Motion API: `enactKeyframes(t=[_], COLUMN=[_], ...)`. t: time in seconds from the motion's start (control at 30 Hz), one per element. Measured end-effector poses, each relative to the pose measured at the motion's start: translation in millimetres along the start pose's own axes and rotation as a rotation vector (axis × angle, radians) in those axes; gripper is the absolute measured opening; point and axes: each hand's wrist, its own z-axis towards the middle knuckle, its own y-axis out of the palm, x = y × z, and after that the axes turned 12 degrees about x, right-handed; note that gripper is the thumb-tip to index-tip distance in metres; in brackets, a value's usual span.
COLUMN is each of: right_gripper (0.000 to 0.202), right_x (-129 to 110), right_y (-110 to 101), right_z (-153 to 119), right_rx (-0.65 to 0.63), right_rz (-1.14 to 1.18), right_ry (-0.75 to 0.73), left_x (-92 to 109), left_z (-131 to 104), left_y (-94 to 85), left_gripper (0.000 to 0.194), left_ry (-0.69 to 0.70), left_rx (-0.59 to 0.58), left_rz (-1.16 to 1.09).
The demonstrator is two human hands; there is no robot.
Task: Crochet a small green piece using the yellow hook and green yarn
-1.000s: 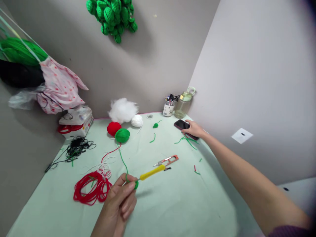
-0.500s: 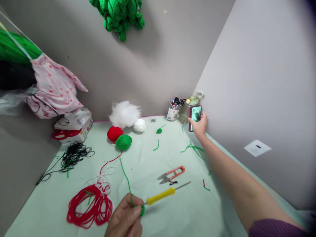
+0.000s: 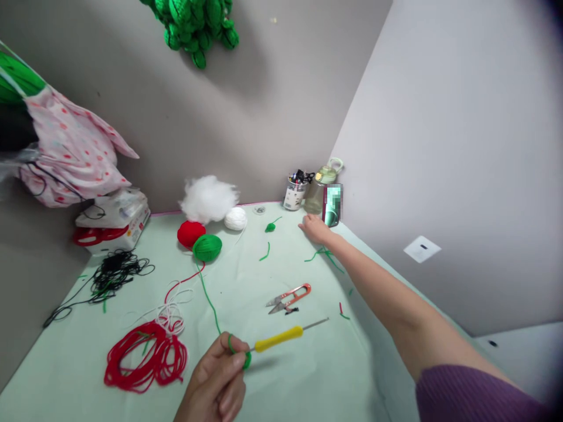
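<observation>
My left hand (image 3: pixel 220 375), low in the centre, pinches a small green crochet piece (image 3: pixel 247 360) between thumb and fingers. A crochet hook (image 3: pixel 279 339) with a yellow handle is stuck in that piece, its free end pointing right. Green yarn runs over my index finger and back to a green yarn ball (image 3: pixel 207 248). My right hand (image 3: pixel 314 228) reaches far across the table, low over the cloth, with nothing visible in it. Just right of it, a phone (image 3: pixel 332 206) with a lit screen leans upright near a water bottle (image 3: pixel 314 196).
Orange-handled thread snips (image 3: pixel 290 298) lie mid-table. Around them are a red yarn coil (image 3: pixel 145 357), a black yarn tangle (image 3: pixel 114 272), red (image 3: pixel 191 234) and white (image 3: pixel 236 218) yarn balls, and white stuffing (image 3: pixel 209 199). A pen cup (image 3: pixel 294 194) stands at the back, beside the bottle.
My right hand has let go of the phone and moved left of it, and the phone stays standing. My left hand keeps its pinch. The whole view has shifted slightly.
</observation>
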Motion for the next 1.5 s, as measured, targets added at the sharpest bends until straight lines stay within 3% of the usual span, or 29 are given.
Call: enactKeyframes(t=[0.07,0.17,0.33,0.47,0.6,0.9,1.0,1.13,1.2,1.27,1.4,1.5], right_gripper=[0.038,0.036,0.043,0.045,0.057,0.08,0.072,0.067,0.06,0.053,0.039,0.035], right_x=[-6.3,-12.3,-13.4,-3.6,7.2,-5.5,-1.4,-0.8,-19.2,-53.8,-139.5,-175.8], right_y=[-6.9,-31.9,-99.5,-146.1,-157.7,-115.3,-109.1,-116.7,-120.3,-117.3,-94.4,-79.1], right_z=[-18.1,-69.6,-180.6,-227.1,-227.2,-234.6,-209.3,-161.8,-149.9,-150.1,-169.1,-177.7], right_rx=[-0.055,-0.124,-0.197,-0.173,-0.042,-0.102,0.007,0.272,0.333,0.291,0.184,0.202], right_rz=[-0.008,0.024,0.125,0.188,0.178,0.224,0.188,0.116,0.149,0.239,0.439,0.506], right_ry=[0.012,-0.011,-0.048,-0.011,0.098,0.019,0.095,0.251,0.255,0.192,-0.056,-0.248], left_x=[1.0,3.5,9.5,14.6,19.7,22.3,20.8,21.7,23.9,26.6,28.0,21.0], left_z=[-2.9,-8.7,-24.3,-29.3,-24.9,-27.9,-28.1,-26.4,-24.6,-21.5,-10.1,2.4], left_y=[1.9,5.4,10.7,9.5,5.5,2.5,3.1,3.0,1.8,-0.8,-10.0,-19.1], left_gripper=[0.039,0.038,0.033,0.033,0.033,0.025,0.024,0.027,0.027,0.027,0.026,0.028], left_ry=[0.014,0.027,0.041,0.1,0.168,0.164,0.137,0.092,0.069,0.038,-0.034,-0.107], left_rx=[0.003,-0.003,-0.049,-0.057,-0.039,-0.059,-0.067,-0.023,0.001,0.016,-0.013,-0.033], left_rz=[-0.004,-0.024,-0.02,-0.035,-0.099,-0.13,-0.123,-0.132,-0.169,-0.229,-0.325,-0.321])
